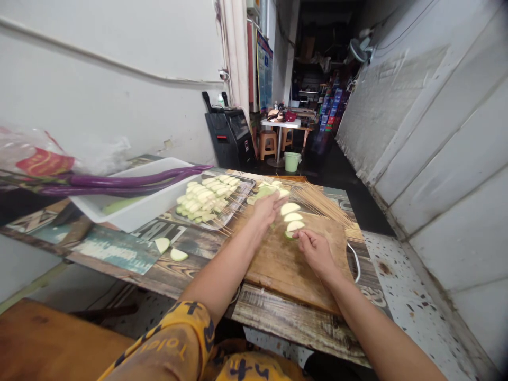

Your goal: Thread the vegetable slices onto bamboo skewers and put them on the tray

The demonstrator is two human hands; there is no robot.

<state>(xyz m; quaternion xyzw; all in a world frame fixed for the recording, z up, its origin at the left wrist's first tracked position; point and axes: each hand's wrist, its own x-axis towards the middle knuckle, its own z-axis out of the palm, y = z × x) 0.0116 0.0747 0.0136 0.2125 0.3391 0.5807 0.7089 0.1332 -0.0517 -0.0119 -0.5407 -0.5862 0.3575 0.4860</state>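
Note:
Several pale green half-round slices (pixel 292 217) stand in a row over the wooden cutting board (pixel 278 264). At the near end of the row my right hand (pixel 315 251) is closed in a pinch; what it grips is too small to make out. My left hand (pixel 270 207) reaches to the pile of slices (pixel 260 193) behind the board, its fingers stretched out beside the far end of the row. To the left, a metal tray (pixel 248 186) holds many skewered slices (pixel 206 196). Bare wooden skewers (pixel 325 203) lie behind the board at the right.
A white bin (pixel 130 225) with long purple eggplants (pixel 130 181) across it stands at the left, beside a plastic bag (pixel 43 156). Two loose slices (pixel 170 250) lie on the table (pixel 190 248). A black speaker (pixel 230 137) and green bucket (pixel 292 162) are beyond.

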